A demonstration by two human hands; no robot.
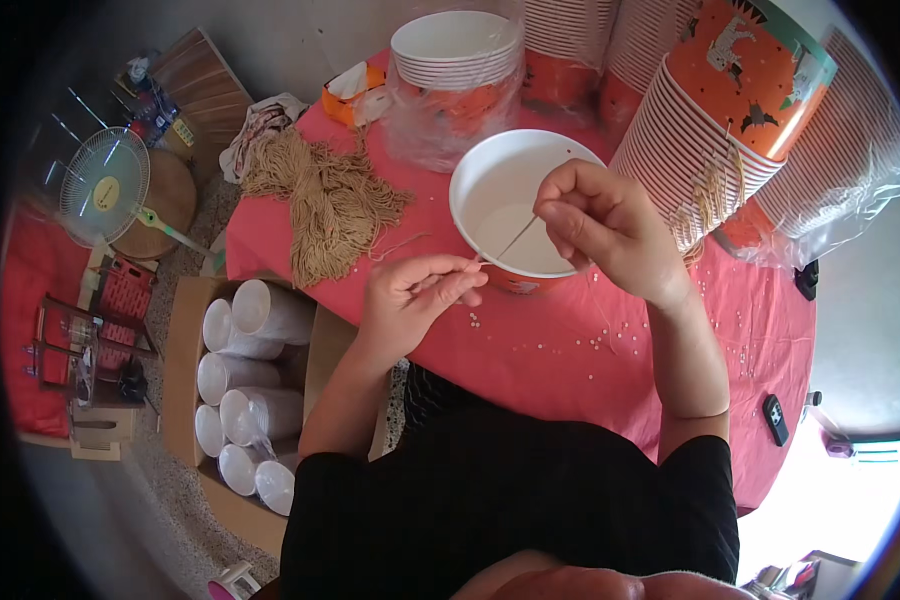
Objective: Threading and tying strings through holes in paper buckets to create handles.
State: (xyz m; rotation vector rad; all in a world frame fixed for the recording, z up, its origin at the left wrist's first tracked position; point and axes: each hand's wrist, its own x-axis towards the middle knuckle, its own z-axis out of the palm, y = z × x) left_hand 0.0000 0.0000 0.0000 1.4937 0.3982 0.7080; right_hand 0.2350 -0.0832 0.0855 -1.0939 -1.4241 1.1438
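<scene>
on the pink table point(590, 395), by the white-lined tub point(485, 195)'s near rim, the right hand point(610, 230) and left hand point(410, 300) pinch opposite ends of a thin slanting strand point(515, 240) (needle or cord, unclear); steady, light tension should help.

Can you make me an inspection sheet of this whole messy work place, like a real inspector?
Surface: red cloth-covered table, sprinkled with tiny pale bead-like bits.
Job's things: thin dark needle-like rod; round orange bucket with white inside.
Clutter: tan stringy bundle; tall stack of white-rimmed orange buckets; black oblong remote.
Grips: right hand pinches the rod's upper end; left hand pinches near its lower end, on something too small to tell.
Cables: nothing seen.
Surroundings: brown cardboard box of translucent plastic cups, left.
</scene>
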